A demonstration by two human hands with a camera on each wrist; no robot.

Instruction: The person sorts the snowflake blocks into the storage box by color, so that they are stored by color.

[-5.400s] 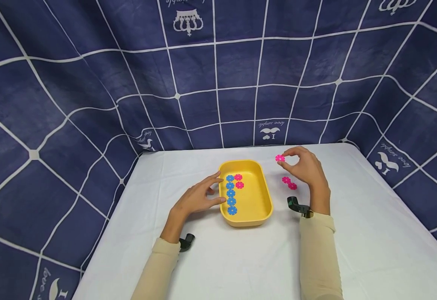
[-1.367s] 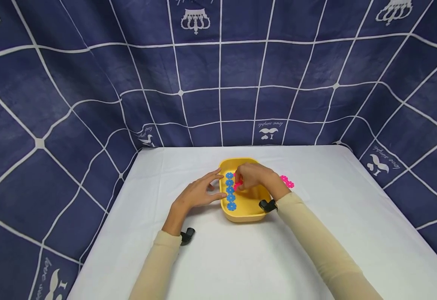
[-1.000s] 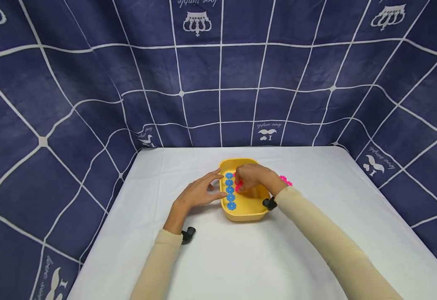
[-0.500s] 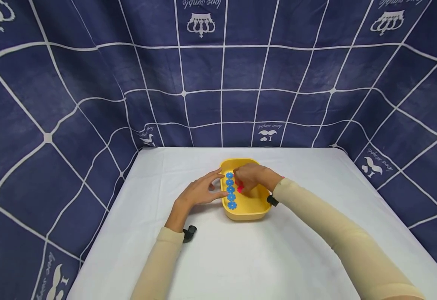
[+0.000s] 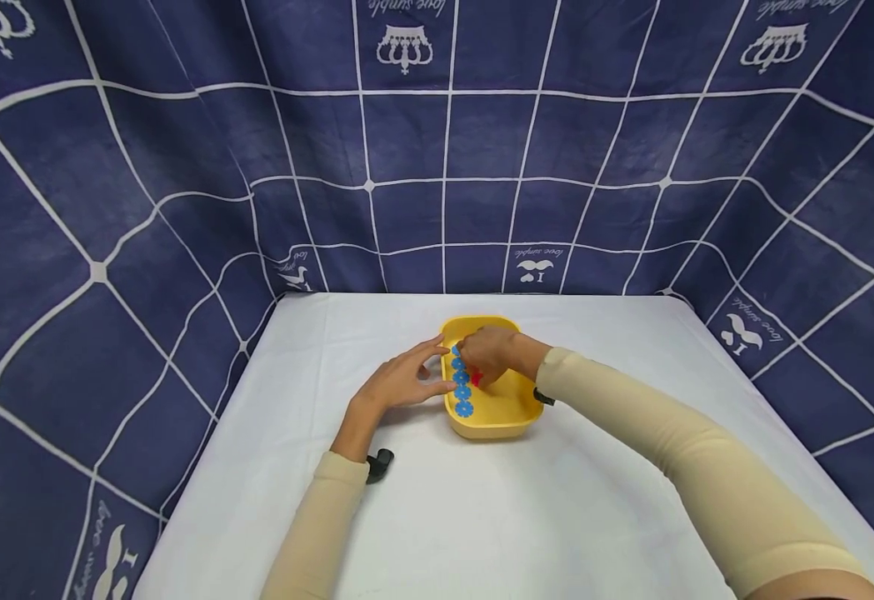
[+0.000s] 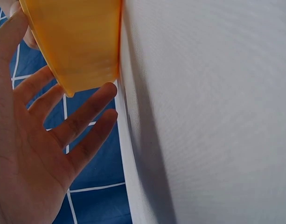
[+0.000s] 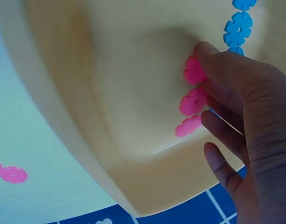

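Note:
A yellow tray point(image 5: 500, 421) stands on the white table. Inside, along its left side, runs a column of blue flower-shaped discs point(image 5: 463, 408). Beside that column, a row of three pink flower-shaped discs point(image 7: 193, 101) shows in the right wrist view. My right hand point(image 5: 491, 354) reaches into the tray and its thumb and fingertips pinch the end pink disc point(image 7: 194, 71), partly covering it. At the tray's left side my left hand point(image 5: 399, 379) spreads its fingers loosely, thumb and fingertips at the rim.
More pink discs point(image 7: 13, 174) lie on the table outside the tray, hidden behind my right forearm in the head view. A dark blue curtain point(image 5: 481, 133) with white lines hangs behind the table and at its sides.
My right hand has carried a pink disc from right of the tray into it, lengthening the pink row, and lately shifted slightly left. My left hand stays at the rim.

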